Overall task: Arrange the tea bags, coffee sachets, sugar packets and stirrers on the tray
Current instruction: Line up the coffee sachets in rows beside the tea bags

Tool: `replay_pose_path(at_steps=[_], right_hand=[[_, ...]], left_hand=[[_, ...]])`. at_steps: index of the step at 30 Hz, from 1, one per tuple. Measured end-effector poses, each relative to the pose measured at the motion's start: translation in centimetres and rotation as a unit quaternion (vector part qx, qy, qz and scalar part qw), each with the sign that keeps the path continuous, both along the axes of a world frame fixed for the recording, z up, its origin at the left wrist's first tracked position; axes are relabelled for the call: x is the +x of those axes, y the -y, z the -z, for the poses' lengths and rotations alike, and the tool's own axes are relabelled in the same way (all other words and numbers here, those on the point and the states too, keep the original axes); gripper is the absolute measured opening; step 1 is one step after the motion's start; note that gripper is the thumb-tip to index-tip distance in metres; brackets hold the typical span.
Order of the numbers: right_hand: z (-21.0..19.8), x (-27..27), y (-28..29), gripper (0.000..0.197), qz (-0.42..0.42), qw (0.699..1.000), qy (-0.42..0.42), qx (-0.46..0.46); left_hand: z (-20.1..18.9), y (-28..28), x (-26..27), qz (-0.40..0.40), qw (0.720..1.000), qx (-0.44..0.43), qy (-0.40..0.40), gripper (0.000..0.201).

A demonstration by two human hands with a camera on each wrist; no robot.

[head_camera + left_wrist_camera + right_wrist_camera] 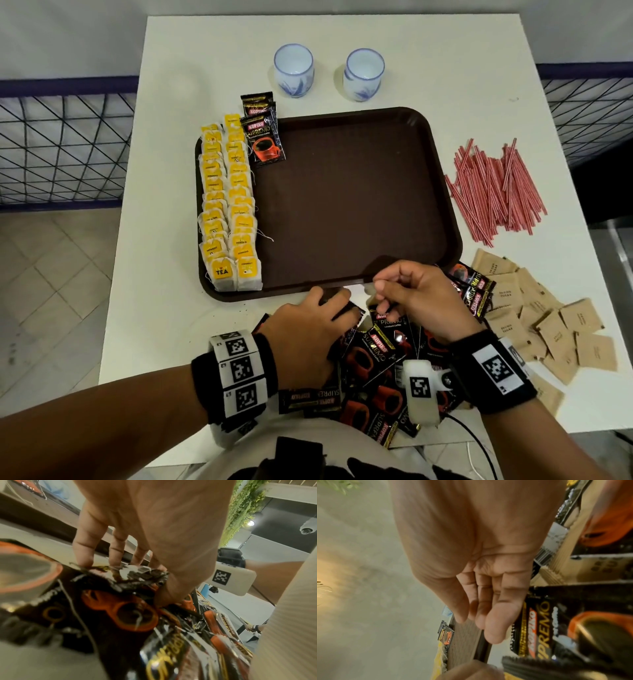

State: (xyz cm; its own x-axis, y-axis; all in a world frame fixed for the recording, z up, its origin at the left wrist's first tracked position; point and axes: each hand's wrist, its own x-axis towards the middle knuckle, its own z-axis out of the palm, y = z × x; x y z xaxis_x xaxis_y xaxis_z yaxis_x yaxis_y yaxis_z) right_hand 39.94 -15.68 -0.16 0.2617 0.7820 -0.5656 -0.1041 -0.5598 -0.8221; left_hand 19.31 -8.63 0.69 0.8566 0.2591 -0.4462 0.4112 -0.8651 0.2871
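Coffee sachets (376, 363): my left hand (308, 329) is pinching one, my right hand (416, 298) is hanging loose; slippery neighbours may be dragging along.

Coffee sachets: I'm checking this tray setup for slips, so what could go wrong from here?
1. The coffee sachets lie piled at the table's near edge; the left hand pulling one out could knock others off.
2. The placed sachets overhang the tray rim and could slide off.
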Motion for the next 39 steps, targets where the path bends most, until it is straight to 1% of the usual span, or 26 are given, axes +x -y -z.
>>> replay_pose_path(at_steps=[2,4,8,11,13,15,18,20,21,23,24,25,26,28,30,32,34,36,38,39], right_hand=[[0.0,0.0,-0.1,0.004,-0.005,1.0,0.002,0.0],[-0.2,0.0,-0.2,0.003,-0.01,1.0,0.004,-0.002],[-0.7,-0.1,-0.4,0.003,-0.012,1.0,0.004,-0.002],[-1.0,0.1,-0.2,0.003,-0.011,1.0,0.014,0.001],[-1.4,0.4,0.0,0.002,-0.032,0.998,0.048,-0.004],[-2.2,0.6,0.4,0.007,-0.084,0.991,0.101,-0.025],[-2.9,0.7,1.0,0.018,-0.179,0.971,0.135,-0.079],[-3.1,0.7,1.2,0.024,-0.242,0.95,0.159,-0.12],[-3.2,0.6,1.2,0.027,-0.28,0.932,0.186,-0.137],[-3.4,0.3,1.1,0.035,-0.358,0.88,0.273,-0.148],[-3.6,0.0,1.0,0.038,-0.385,0.855,0.317,-0.143],[-3.7,-0.3,0.9,0.04,-0.401,0.836,0.349,-0.135],[-3.8,-0.6,0.9,0.04,-0.412,0.824,0.368,-0.126],[-3.4,-1.2,0.8,0.037,-0.429,0.808,0.387,-0.11],[-2.8,-1.5,0.8,0.032,-0.441,0.803,0.39,-0.095],[-2.0,-1.6,0.9,0.028,-0.439,0.81,0.378,-0.085],[-1.7,-1.5,1.0,0.024,-0.423,0.829,0.357,-0.078],[-2.2,-1.1,0.7,0.018,-0.4,0.848,0.341,-0.07],[-3.5,-0.5,0.2,0.012,-0.387,0.862,0.322,-0.059],[-4.3,-0.2,-0.3,0.01,-0.377,0.874,0.303,-0.046]], left_hand=[[0.1,-0.1,0.1,0.009,1.0,0.002,-0.005,0.082],[0.1,-0.1,0.5,0.011,1.0,-0.003,-0.014,0.083],[0.2,0.1,0.7,0.002,1.0,-0.018,-0.01,0.066],[0.7,-0.1,0.4,0.009,1.0,-0.025,0.014,0.061],[0.9,-0.3,0.2,0.006,0.999,-0.026,0.041,0.057],[1.0,-0.6,0.0,-0.004,0.997,-0.037,0.069,0.054],[1.1,-1.1,-0.2,-0.015,0.993,-0.062,0.098,0.056],[1.1,-1.5,-0.2,-0.03,0.989,-0.084,0.118,0.06],[1.0,-1.7,-0.3,-0.04,0.986,-0.095,0.134,0.061],[0.6,-2.2,-0.4,-0.079,0.974,-0.123,0.173,0.061],[0.4,-2.6,-0.6,-0.113,0.964,-0.138,0.198,0.059],[0.0,-3.0,-0.7,-0.151,0.952,-0.154,0.219,0.057],[-0.3,-3.4,-1.0,-0.189,0.939,-0.168,0.234,0.056],[-1.0,-4.2,-1.4,-0.262,0.909,-0.19,0.261,0.056],[-1.3,-4.9,-1.7,-0.327,0.868,-0.248,0.28,0.06],[-1.5,-5.4,-2.0,-0.371,0.813,-0.337,0.295,0.063],[-1.7,-5.6,-2.1,-0.393,0.766,-0.4,0.314,0.065],[-2.0,-5.9,-2.2,-0.404,0.733,-0.43,0.338,0.061],[-2.2,-6.0,-2.3,-0.417,0.708,-0.452,0.347,0.057],[-2.3,-6.1,-2.3,-0.421,0.699,-0.46,0.351,0.056]])
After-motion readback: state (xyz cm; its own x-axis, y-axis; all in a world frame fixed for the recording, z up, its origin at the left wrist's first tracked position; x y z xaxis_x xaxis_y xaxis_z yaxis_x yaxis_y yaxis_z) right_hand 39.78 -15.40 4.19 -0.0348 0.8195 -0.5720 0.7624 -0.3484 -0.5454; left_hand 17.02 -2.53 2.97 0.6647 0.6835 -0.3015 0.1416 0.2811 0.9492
